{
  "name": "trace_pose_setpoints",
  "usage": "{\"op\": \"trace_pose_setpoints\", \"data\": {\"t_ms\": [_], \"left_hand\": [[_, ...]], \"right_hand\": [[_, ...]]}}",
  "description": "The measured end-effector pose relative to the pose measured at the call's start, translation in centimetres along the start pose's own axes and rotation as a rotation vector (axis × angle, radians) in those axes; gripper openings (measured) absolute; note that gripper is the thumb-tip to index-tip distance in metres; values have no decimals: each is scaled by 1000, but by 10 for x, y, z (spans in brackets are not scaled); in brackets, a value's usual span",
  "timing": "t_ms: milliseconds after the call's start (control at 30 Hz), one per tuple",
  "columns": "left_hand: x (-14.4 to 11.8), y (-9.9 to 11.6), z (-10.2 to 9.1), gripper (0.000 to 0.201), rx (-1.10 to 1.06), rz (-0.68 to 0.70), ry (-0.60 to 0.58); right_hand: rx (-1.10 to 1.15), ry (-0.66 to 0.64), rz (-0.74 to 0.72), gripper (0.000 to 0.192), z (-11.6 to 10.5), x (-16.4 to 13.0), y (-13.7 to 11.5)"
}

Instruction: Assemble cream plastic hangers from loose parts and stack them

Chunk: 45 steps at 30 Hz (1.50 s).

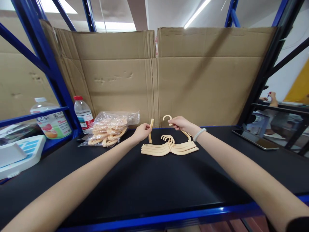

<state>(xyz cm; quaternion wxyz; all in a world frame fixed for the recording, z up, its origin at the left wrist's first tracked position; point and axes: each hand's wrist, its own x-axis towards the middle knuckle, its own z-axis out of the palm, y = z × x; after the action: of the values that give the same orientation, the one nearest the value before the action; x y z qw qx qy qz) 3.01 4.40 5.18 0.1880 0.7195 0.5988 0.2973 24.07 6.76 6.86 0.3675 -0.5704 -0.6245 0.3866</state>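
I see both arms stretched out over the black tabletop (154, 193), meeting at about twelve o'clock from where I sit. My left hand (141, 132) is closed around a short cream strip (151, 130), pinching it near the middle so that it stands almost upright, its lower end just above the surface. My right hand (180, 123) is closed on a cream hanger (167, 118) just below its hook, which curls up and to the left out of the fingers; the rest of that hanger runs down behind the wrist, where a pale bead bracelet (200, 133) sits. I judge the two pieces are kept lifted and close together, at one o'clock and eleven o'clock of each other's reach, so they can be handled clear of the pile.

Directly beneath the hands lies a stack of hangers (169, 148), flat on the tabletop, hooks bunched in the centre and arms fanned to each side, which keeps them nested and within easy reach.

At ten o'clock a clear plastic bag (112, 127) holds more cream pieces, lying on its side. Beyond it, at nine to ten o'clock, stand a small water bottle (83, 113) and a larger bottle (51, 120). A cardboard wall (183, 74) backs the shelf, and a tablet (256, 139) lies flat at three o'clock.
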Motion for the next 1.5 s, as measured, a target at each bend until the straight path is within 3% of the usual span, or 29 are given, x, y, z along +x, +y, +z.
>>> {"op": "trace_pose_setpoints", "data": {"t_ms": [100, 167, 233, 400, 600, 767, 1033, 1300, 1500], "left_hand": [[-33, 7, -3, 10, -195, 90, 13], [-55, 10, 0, 9, -315, 150, 23], [-74, 9, 5, 14, -584, 249, 8], [-99, 2, 20, 30, -779, 250, 54], [-108, -3, 26, 22, -751, 289, -45], [-110, -3, 25, 17, -734, 304, -20], [-111, -1, 22, 12, -591, 352, -1], [-112, -2, 24, 13, -496, 424, 54], [-115, 1, 23, 12, -513, 401, 62]], "right_hand": [[147, -44, -95, 21, -9, -38, 8], [227, -99, -138, 19, -4, -62, 17], [367, -159, -199, 24, 7, -80, 26], [498, -214, -277, 35, 27, -103, 36], [427, -246, -316, 24, 21, -111, 33], [329, -210, -273, 20, 15, -109, 38], [433, -388, -150, 29, 20, -113, 38], [439, -307, -169, 28, 23, -113, 40], [378, -206, -240, 22, 28, -115, 41]]}}
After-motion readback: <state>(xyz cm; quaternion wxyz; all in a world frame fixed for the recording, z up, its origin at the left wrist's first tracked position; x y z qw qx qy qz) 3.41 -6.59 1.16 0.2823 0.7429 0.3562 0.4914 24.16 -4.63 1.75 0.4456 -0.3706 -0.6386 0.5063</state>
